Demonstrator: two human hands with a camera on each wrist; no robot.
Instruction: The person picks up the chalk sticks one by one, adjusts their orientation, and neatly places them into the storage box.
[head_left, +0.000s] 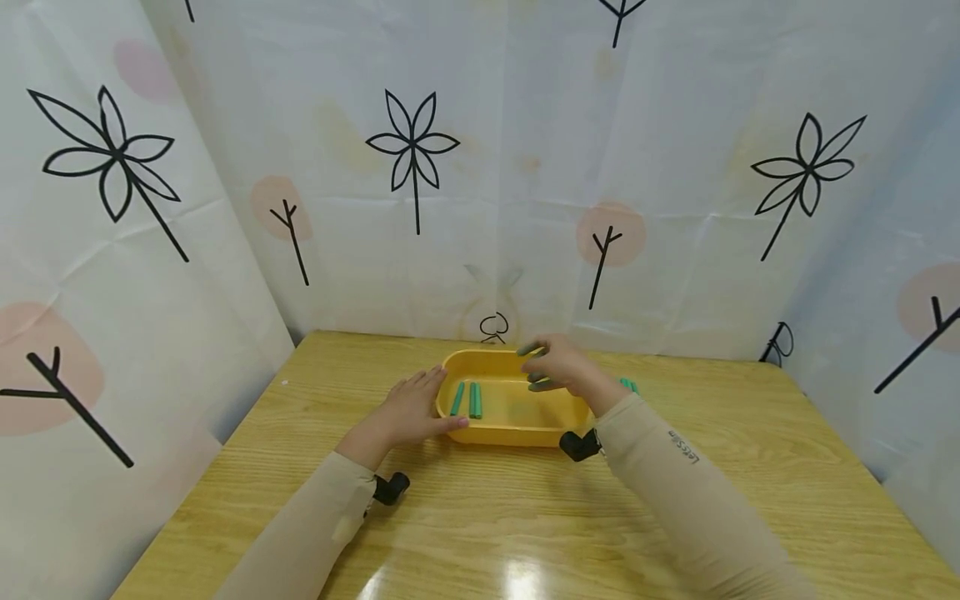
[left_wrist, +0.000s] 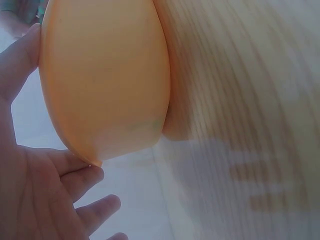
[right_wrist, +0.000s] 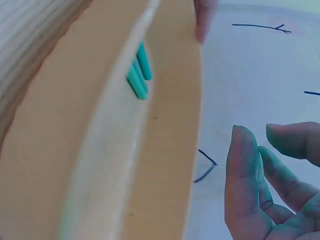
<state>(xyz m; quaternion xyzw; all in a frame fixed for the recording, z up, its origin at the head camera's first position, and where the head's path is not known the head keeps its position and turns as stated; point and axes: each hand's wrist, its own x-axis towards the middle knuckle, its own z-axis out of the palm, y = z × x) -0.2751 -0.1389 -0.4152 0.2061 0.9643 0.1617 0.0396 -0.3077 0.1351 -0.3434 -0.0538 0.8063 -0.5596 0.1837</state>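
A yellow oval-ended plastic tray (head_left: 495, 436) stands on the table. At its left end my left hand (head_left: 411, 410) rests against the rim, fingers fairly straight and spread, thumb on the near side. In the left wrist view, thumb and fingertips touch the rim of the tray (left_wrist: 105, 75). Three green sticks (head_left: 476, 401) lie in the tray's left part, two side by side and one slightly apart. Over the right part hovers my right hand (head_left: 562, 367), fingers loosely bent. The right wrist view shows its thumb and fingertips apart, with nothing between them.
More green sticks (head_left: 628, 385) lie right of the tray, partly hidden behind the right wrist. The wooden table (head_left: 480, 508) meets white patterned cloth (head_left: 502, 275) at the back and sides. Black wrist cameras (head_left: 581, 446) sit under both wrists.
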